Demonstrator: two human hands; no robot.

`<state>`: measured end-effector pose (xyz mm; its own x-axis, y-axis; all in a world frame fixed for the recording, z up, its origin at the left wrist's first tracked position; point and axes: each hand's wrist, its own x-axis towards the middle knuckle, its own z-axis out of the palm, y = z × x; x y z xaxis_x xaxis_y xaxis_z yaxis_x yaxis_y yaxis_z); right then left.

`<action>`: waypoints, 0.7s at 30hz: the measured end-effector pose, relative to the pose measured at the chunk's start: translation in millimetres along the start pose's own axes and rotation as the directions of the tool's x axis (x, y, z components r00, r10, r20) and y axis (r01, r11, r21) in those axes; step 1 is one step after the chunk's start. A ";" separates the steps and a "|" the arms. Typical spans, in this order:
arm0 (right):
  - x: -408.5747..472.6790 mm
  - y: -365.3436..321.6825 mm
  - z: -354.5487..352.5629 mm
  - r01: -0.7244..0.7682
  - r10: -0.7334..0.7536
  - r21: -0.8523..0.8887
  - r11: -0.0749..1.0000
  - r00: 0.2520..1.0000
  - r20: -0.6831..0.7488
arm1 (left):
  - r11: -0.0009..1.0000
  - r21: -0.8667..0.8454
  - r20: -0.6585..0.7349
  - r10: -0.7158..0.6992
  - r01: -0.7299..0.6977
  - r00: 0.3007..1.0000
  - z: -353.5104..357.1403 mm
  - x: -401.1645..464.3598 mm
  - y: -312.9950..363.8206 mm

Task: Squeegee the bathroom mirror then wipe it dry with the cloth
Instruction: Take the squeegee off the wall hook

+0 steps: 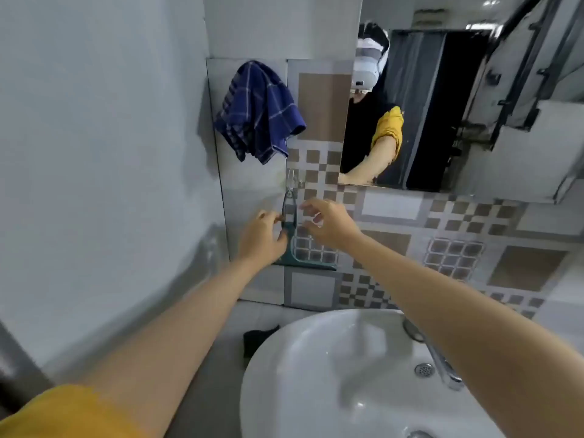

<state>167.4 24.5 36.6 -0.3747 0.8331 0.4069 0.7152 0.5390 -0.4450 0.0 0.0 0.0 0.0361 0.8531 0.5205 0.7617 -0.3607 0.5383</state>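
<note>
A teal squeegee (pixel 292 237) hangs by its loop handle from a clear hook (pixel 292 181) on the tiled wall, its blade at the bottom. My left hand (pixel 260 237) pinches the handle from the left. My right hand (pixel 327 222) hovers just right of the squeegee with fingers apart and nothing in them. A blue checked cloth (pixel 259 112) hangs on the wall above and to the left. The mirror (pixel 521 74) fills the upper right and reflects a person with a yellow sleeve.
A white basin (pixel 284 374) sits below my arms, with a chrome tap (pixel 442 365) at its right rim. A small dark object (pixel 257 338) lies on the counter left of the basin. A plain wall closes the left side.
</note>
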 end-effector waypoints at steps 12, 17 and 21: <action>23.9 3.9 40.5 -0.181 0.212 0.254 0.950 0.972 -0.099 | 0.887 -0.376 0.155 -0.225 0.269 0.962 35.6 22.9 -40.8; 25.9 -4.6 36.9 -0.191 0.255 0.303 0.934 0.949 -0.187 | 0.840 -0.477 0.140 -0.218 0.259 0.966 29.2 19.2 -34.3; 24.0 -16.0 26.5 -0.170 0.234 0.284 0.944 0.949 -0.210 | 0.817 -0.543 0.055 -0.193 0.191 0.980 18.2 13.4 -25.7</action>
<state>131.3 39.2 32.4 -0.0642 0.8909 0.4496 0.5707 0.4024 -0.7158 -7.3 27.6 -18.9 -0.0757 0.9261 0.3697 0.2779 -0.3365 0.8998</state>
